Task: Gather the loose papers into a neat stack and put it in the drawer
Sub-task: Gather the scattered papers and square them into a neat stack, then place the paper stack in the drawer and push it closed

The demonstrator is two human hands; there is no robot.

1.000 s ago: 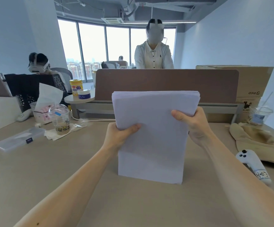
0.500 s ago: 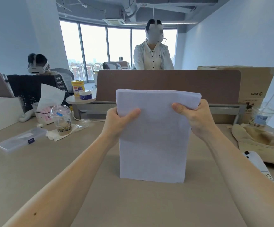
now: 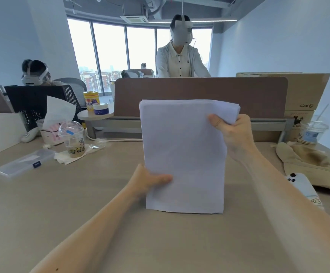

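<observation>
Head view, stack: your paper stack (image 3: 183, 154) stands upright in the middle of the desk (image 3: 160, 243), short edge down, its lower edge resting on the desktop.
Head view, top edge: the sheets sit close but not flush, and the upper right corner bends back over your fingers.
Head view, left hand: your left hand (image 3: 150, 180) grips the lower left edge, thumb flat on the front sheet; the fingers are hidden behind the paper.
Head view, right hand: your right hand (image 3: 233, 133) pinches the upper right corner, thumb on the front, fingers curled behind.
Head view, behind the stack: a brown divider panel (image 3: 199, 89) runs along the far side of the desk.
Head view, your left: a domed plastic cup (image 3: 72, 138) stands on a napkin just beside a tissue box (image 3: 51, 133); a clear case (image 3: 25, 163) lies nearer you.
Head view, your right: a white controller (image 3: 302, 186) lies beside a beige cloth (image 3: 307, 160), with a cardboard box (image 3: 306, 91) beyond them.
</observation>
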